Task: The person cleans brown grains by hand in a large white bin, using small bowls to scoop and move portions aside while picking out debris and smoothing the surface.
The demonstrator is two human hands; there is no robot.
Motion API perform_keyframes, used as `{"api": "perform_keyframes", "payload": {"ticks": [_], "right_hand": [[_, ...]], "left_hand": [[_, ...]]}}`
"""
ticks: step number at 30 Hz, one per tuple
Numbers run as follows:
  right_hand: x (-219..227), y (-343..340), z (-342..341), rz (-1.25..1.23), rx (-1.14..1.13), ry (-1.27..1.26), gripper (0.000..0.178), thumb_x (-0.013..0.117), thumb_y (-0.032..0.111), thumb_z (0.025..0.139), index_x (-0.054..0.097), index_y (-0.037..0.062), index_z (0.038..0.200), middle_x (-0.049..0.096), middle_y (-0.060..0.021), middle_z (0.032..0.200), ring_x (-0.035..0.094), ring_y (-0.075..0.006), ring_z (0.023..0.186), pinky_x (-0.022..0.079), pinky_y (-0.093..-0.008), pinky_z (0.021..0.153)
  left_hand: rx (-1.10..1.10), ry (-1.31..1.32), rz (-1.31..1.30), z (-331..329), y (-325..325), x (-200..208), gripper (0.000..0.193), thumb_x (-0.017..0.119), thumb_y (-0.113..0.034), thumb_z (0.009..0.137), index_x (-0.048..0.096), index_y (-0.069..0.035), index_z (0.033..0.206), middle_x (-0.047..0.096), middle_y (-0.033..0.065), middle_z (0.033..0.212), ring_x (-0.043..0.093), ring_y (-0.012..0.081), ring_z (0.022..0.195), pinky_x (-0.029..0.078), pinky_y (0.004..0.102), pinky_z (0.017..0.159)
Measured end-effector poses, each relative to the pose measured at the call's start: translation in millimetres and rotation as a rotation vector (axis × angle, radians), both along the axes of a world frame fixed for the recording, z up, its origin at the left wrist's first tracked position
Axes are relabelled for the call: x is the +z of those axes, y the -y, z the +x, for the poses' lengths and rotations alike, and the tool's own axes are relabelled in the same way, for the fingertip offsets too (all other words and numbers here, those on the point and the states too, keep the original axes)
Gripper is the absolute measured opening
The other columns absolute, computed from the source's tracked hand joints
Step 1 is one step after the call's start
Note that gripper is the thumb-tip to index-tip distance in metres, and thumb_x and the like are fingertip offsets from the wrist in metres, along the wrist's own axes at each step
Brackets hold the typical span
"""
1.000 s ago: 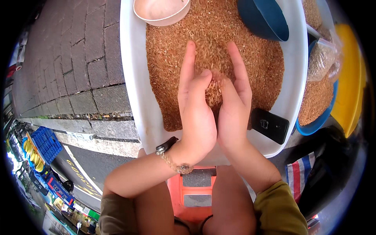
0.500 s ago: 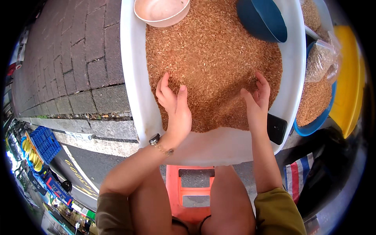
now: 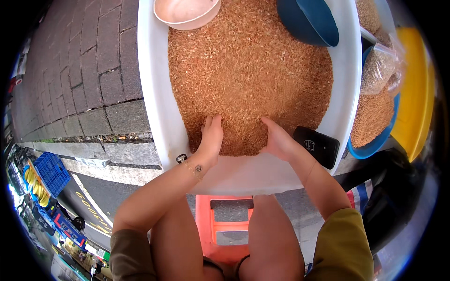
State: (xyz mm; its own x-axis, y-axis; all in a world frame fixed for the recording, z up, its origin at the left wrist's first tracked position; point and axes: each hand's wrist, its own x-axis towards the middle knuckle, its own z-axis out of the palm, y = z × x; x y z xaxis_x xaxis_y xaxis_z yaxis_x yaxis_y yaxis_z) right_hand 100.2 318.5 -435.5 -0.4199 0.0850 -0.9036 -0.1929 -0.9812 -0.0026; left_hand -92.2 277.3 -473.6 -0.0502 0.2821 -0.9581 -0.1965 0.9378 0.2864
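A big white tub [image 3: 248, 175] holds a heap of loose, reddish-brown dry flakes [image 3: 248, 70], like grain or tiny dried shrimp; the exact kind is too small to tell. My left hand [image 3: 212, 140] is at the near left of the heap, its thumb and a finger stretched out and the other fingers partly sunk in it. Across from it, my right hand [image 3: 280, 142] has its thumb extended, with its fingers mostly hidden in the flakes. The palms face each other with a stretch of heap between them. Beside my right wrist, a black phone [image 3: 323, 149] leans on the tub's inner side.
A pale pink bowl [image 3: 187, 22] and a dark blue bowl [image 3: 315, 23] rest at the far end of the heap. Right of the tub stand a blue basin [image 3: 371, 149] of similar bits, a clear bag [image 3: 380, 72] and a yellow container [image 3: 412, 93]. Below is a red stool [image 3: 225, 246].
Both hands have come nearer to me and closer together, their fingers sinking into the near part of the heap. More of the phone shows now.
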Motion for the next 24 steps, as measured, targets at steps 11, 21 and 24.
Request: {"api": "perform_keyframes", "payload": {"ticks": [11, 21, 24], "right_hand": [[-31.9, 22.6, -31.5, -0.044, -0.413, 0.071, 0.034, 0.055, 0.024, 0.097, 0.057, 0.0061, 0.126, 0.063, -0.0109, 0.122, 0.061, -0.0243, 0.113, 0.05, -0.0429, 0.096], [76.7, -8.7, -43.6, 0.314, -0.676, 0.188, 0.038, 0.048, -0.009, 0.089, 0.052, 0.0009, 0.126, 0.062, -0.014, 0.119, 0.064, -0.0251, 0.107, 0.055, -0.0409, 0.089], [95.7, -29.6, -53.3, 0.471, -0.739, 0.03, 0.042, 0.05, -0.009, 0.088, 0.051, 0.0012, 0.129, 0.064, -0.0132, 0.117, 0.064, -0.0233, 0.105, 0.054, -0.0383, 0.091]], "left_hand": [[0.457, 0.184, 0.04, 29.6, -24.0, 38.6, 0.04, 0.057, -0.019, 0.094, 0.048, -0.002, 0.129, 0.06, 0.0118, 0.121, 0.062, 0.0253, 0.108, 0.054, 0.0422, 0.09], [0.469, 0.488, 0.323, 12.4, -64.8, 114.7, 0.034, 0.05, -0.02, 0.096, 0.055, -0.004, 0.126, 0.064, 0.0087, 0.121, 0.061, 0.0233, 0.112, 0.048, 0.0407, 0.099], [0.481, 0.444, 0.427, 14.8, -89.8, 141.3, 0.04, 0.051, -0.011, 0.093, 0.049, -0.004, 0.132, 0.061, 0.0111, 0.124, 0.059, 0.0222, 0.115, 0.046, 0.0381, 0.1]]}}
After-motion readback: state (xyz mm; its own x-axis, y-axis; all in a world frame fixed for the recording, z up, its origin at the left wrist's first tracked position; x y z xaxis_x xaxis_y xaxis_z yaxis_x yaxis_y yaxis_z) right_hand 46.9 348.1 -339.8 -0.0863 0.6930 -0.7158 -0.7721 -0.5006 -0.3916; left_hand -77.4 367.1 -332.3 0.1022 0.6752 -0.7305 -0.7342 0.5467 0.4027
